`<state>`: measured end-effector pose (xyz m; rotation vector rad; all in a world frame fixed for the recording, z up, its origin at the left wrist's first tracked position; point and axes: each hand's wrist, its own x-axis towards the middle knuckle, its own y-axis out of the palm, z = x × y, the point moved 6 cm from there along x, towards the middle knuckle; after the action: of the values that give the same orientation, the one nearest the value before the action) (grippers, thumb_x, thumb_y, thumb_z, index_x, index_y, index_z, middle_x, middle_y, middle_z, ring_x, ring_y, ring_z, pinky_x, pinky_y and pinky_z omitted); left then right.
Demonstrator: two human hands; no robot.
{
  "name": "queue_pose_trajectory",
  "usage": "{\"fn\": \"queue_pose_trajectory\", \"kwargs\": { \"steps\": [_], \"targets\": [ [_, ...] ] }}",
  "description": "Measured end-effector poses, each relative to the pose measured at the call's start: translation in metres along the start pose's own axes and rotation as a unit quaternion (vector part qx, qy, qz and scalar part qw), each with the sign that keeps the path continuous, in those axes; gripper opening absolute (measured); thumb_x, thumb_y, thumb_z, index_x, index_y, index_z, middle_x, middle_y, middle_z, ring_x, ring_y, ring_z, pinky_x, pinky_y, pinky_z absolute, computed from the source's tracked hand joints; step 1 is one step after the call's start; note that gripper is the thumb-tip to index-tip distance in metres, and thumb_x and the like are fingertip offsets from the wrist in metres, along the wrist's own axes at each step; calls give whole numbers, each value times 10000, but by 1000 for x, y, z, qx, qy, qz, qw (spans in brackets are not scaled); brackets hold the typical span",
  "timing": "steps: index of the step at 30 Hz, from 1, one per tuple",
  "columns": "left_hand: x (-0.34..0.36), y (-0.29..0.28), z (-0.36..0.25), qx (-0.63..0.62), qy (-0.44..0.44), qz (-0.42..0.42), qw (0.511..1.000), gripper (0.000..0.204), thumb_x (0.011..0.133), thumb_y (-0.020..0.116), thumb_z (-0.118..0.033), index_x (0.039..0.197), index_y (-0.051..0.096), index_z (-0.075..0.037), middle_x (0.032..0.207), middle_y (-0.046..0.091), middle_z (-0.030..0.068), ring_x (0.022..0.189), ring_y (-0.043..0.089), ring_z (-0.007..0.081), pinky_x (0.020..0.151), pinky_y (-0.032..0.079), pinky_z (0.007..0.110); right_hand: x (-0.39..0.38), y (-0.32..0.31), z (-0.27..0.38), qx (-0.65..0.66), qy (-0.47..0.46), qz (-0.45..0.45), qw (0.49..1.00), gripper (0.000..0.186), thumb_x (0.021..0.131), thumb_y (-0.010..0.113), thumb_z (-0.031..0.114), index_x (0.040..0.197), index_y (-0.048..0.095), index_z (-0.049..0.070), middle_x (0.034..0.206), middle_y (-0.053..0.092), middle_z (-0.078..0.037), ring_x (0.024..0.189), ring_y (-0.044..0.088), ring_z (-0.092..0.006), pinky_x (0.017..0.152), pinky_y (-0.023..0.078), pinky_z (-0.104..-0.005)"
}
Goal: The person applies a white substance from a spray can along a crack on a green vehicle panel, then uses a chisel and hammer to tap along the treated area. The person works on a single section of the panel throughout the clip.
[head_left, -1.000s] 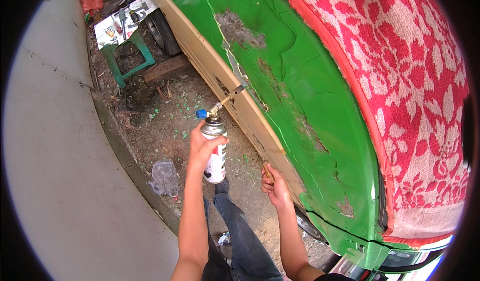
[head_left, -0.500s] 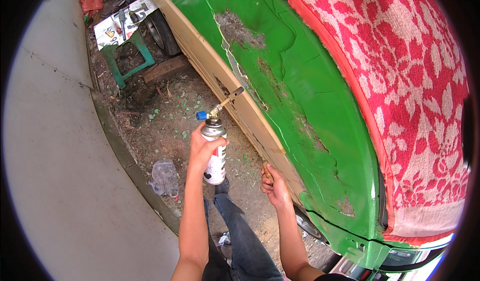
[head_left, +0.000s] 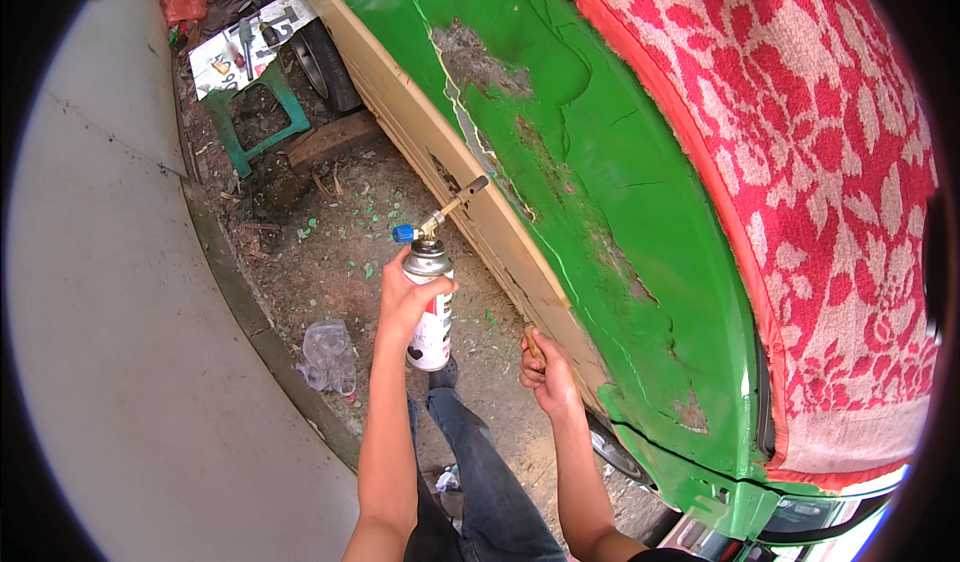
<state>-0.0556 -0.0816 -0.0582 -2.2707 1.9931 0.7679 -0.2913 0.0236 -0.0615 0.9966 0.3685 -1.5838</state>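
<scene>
Beside the peeling green car panel (head_left: 600, 192), the left hand (head_left: 408, 297) wraps a cylindrical metal gas canister (head_left: 432, 307) with brass torch nozzle, while the right hand (head_left: 548, 374) grips a wooden-handled scraper (head_left: 533, 347).

Dirt ground (head_left: 330, 262): green stool (head_left: 255, 112), plastic bag (head_left: 328, 355).

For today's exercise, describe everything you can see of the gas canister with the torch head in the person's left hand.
The gas canister is a white metal-looking cylinder with red markings and a silvery domed top. A torch head sits on it, with a blue knob and a brass-coloured tube ending in a dark nozzle. The left hand grips it around the middle, nearly upright. The nozzle points up and right, close to the tan strip of the green car body.
</scene>
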Motion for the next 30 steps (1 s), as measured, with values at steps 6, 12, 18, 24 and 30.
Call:
{"fn": "queue_pose_trajectory", "kwargs": {
  "steps": [6, 12, 18, 24, 30],
  "targets": [
    [-4, 2, -1, 17, -2, -2, 1000, 395, 610, 748, -71, 972, 603, -8, 790, 681, 77, 697, 649, 158, 668, 511, 305, -2, 0, 1, -3, -2, -3, 1000, 313, 1019, 507, 354, 877, 532, 76, 582, 353, 54, 423, 211, -28, 409, 186, -213],
    [-6, 7, 2, -10, -10, -2, 1000, 391, 590, 737, -75, 956, 615, -18, 808, 664, 66, 704, 630, 166, 674, 491, 302, -2, -5, -1, 1, 1, -1, 1000, 313, 1021, 504, 357, 878, 532, 79, 582, 351, 55, 426, 210, -27, 411, 187, -213],
    [-5, 6, 5, -14, -9, -3, 1000, 394, 591, 740, -68, 961, 614, -21, 810, 664, 65, 703, 631, 166, 674, 492, 304, -4, -6, 1, -5, -5, -4, 1000, 316, 1021, 503, 361, 886, 531, 76, 582, 351, 58, 429, 210, -28, 413, 188, -213],
    [2, 3, 8, -3, 9, -1, 1000, 391, 625, 717, -53, 988, 587, 15, 797, 693, 109, 698, 677, 179, 671, 534, 312, -5, -5, 1, -1, -7, -1, 1000, 315, 1018, 510, 358, 893, 532, 70, 583, 353, 58, 427, 214, -30, 413, 189, -213],
    [7, 4, 4, -15, -2, -6, 1000, 409, 616, 707, -86, 1001, 601, 5, 832, 683, 99, 728, 667, 186, 705, 524, 312, -4, -7, 0, 1, -4, -6, 1000, 312, 1019, 511, 354, 893, 535, 69, 581, 356, 55, 425, 217, -31, 412, 189, -212]
  ]
}}
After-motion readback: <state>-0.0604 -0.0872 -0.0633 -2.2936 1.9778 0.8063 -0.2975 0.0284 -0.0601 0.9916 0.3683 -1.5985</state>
